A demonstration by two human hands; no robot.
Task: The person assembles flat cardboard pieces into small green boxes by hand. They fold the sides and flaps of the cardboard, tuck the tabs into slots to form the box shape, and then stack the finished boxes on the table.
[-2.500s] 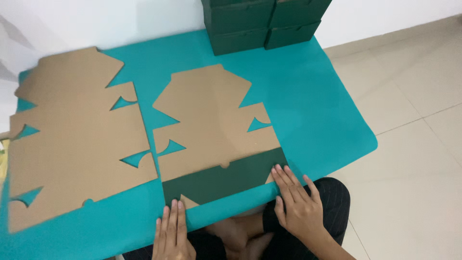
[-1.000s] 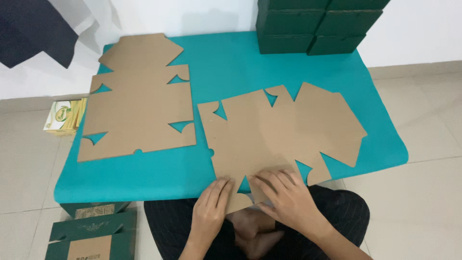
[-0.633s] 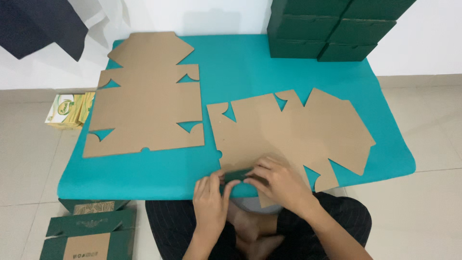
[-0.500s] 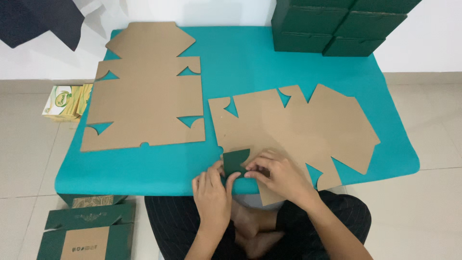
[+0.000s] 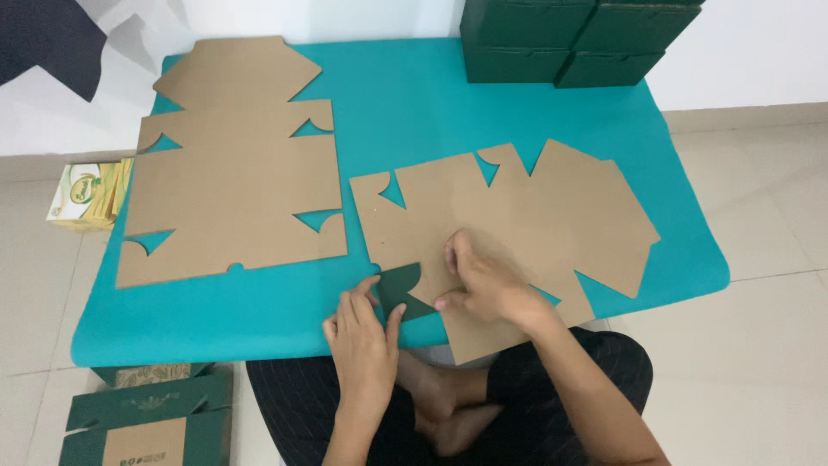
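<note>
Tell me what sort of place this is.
Probably a home or small workshop floor set up for folding boxes by hand: a teal mat lies on pale floor tiles, flat brown cardboard blanks are spread on it, and finished dark green boxes are stacked against the white wall.

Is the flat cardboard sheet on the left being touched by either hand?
No: the left hand folds up a green flap of the near cardboard blank, the right hand presses on it, and the left cardboard sheet lies untouched.
</note>
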